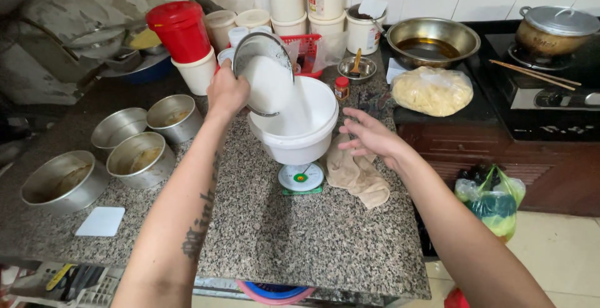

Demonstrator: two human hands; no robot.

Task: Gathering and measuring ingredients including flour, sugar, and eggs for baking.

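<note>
Meanwhile, the left hand (226,92) had its fingers closed round the rim of a tilted steel bowl (264,70), white powder sliding from it into the white plastic tub (300,127) on the small kitchen scale (301,178) just below, while the right hand (370,136) hovered open-fingered beside the tub above a beige cloth (357,175) on the granite worktop (300,239).

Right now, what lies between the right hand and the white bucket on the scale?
In the head view, a bare gap: the open right hand hovers beside the white bucket, not touching it. Just below lies a beige cloth on the granite counter.
</note>
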